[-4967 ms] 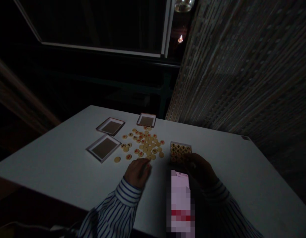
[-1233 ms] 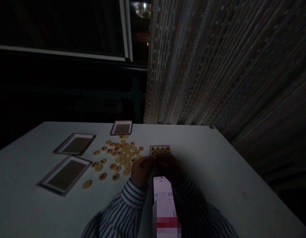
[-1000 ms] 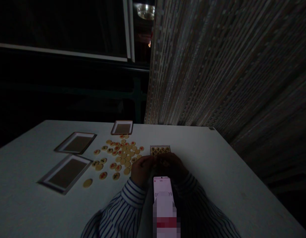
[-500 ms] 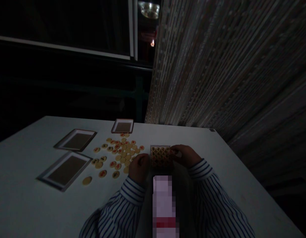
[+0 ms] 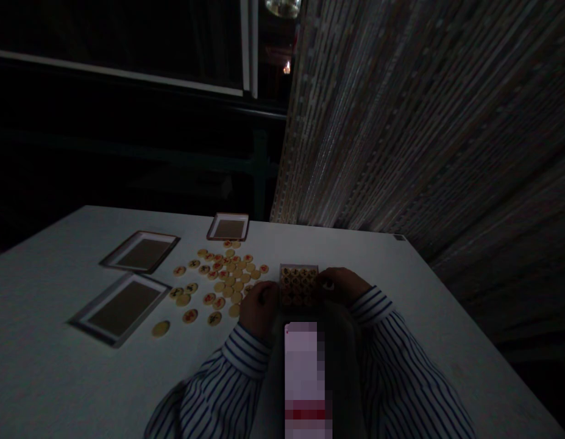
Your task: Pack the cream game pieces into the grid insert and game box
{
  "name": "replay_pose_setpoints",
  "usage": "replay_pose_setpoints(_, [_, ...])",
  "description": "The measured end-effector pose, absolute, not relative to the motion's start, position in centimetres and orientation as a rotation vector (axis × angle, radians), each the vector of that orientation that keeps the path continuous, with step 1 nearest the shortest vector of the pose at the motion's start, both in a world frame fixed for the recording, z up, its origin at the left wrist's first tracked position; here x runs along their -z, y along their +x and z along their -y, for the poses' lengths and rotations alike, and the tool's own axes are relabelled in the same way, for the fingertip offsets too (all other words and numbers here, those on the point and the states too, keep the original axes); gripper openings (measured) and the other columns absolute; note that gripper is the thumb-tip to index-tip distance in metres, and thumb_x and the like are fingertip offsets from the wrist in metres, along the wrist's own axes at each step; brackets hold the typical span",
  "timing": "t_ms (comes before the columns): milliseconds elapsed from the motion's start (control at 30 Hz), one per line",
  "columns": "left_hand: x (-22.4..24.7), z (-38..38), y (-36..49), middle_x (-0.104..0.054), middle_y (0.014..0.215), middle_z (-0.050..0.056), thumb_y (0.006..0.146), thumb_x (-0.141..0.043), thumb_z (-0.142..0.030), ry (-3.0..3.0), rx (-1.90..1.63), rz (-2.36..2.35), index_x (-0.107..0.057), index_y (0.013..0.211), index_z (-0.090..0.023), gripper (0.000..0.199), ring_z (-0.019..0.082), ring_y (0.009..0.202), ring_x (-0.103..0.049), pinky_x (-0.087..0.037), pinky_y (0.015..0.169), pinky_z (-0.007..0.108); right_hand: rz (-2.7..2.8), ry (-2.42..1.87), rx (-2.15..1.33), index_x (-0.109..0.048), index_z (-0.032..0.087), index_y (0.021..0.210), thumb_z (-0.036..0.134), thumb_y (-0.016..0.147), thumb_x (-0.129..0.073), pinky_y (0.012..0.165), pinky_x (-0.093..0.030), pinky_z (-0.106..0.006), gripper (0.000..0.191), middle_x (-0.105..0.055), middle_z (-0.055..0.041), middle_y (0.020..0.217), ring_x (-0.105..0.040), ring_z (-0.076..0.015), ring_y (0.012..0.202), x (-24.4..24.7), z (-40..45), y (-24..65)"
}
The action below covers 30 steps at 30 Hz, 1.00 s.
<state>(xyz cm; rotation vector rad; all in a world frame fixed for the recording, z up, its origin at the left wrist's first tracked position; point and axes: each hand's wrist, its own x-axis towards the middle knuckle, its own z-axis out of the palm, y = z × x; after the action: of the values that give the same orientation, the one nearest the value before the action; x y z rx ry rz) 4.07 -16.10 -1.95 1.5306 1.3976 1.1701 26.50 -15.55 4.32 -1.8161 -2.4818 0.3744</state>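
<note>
I'm flanking a square, pale-rimmed box [image 5: 299, 266] of round tan discs [image 5: 298, 286]; left hand [image 5: 258, 310] and right hand [image 5: 344, 285] closure unclear; bumping could scatter them.

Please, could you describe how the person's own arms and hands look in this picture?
The left sleeve and right sleeve are long and pale, with narrow dark blue stripes running lengthwise. On the left cuff and right cuff, the stripes go around the wrist. The left hand and right hand are bare; smaller details are too dark to tell.
</note>
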Motion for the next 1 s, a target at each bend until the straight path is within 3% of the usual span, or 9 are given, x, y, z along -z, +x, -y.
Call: replay_pose_setpoints(1000, [1.64, 16.29, 4.0, -0.068, 0.078, 0.005, 0.072, -0.051, -0.035, 1.568, -1.126, -1.429, -0.065, 0.082, -0.018, 0.024, 0.018, 0.073, -0.062, -0.049, 0.067, 0.03, 2.553, -1.783, -0.369, -0.066, 0.018, 0.082, 0.023, 0.068, -0.061, 0.061, -0.041, -0.024, 0.016, -0.061, -0.0056, 0.082, -0.054, -0.0151, 0.072, -3.81, 15.03, 26.19])
